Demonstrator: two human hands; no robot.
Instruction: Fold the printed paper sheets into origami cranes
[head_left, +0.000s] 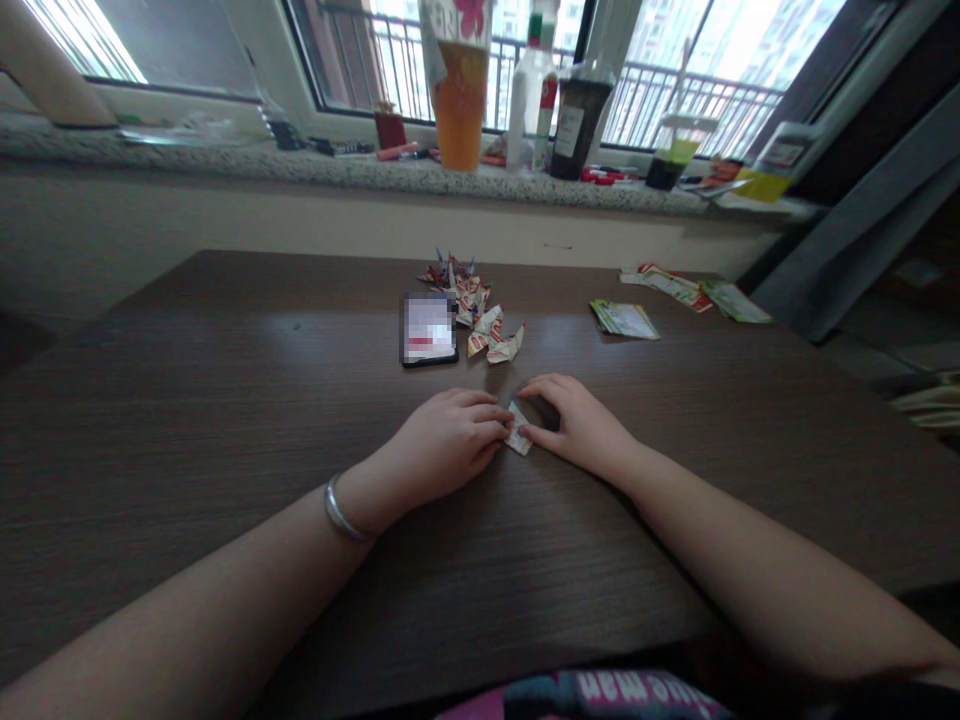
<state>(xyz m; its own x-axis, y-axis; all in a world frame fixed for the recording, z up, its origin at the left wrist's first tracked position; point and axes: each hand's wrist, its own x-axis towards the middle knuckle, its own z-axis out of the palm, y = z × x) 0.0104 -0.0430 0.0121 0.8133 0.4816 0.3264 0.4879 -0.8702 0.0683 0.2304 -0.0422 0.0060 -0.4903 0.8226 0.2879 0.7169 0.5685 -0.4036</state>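
The bench point(225, 400) is dark wood-grain, matt with a faint sheen. The small folded piece point(518, 437) is thin printed paper, slightly glossy; the bangle point(339, 512) is smooth polished metal, the sill point(375, 172) speckled stone.

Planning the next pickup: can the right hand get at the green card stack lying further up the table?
Probably yes: bare table lies between the right hand and the green card stack, though its fingers pinch the folded paper.

The arms are bare all the way to the left hand point(442, 445) and the right hand point(577, 425). A thin, shiny silver bangle point(341, 515) goes round the left wrist. Low down peeks a dark top point(600, 697) with pink parts and pale letters, maybe "man"
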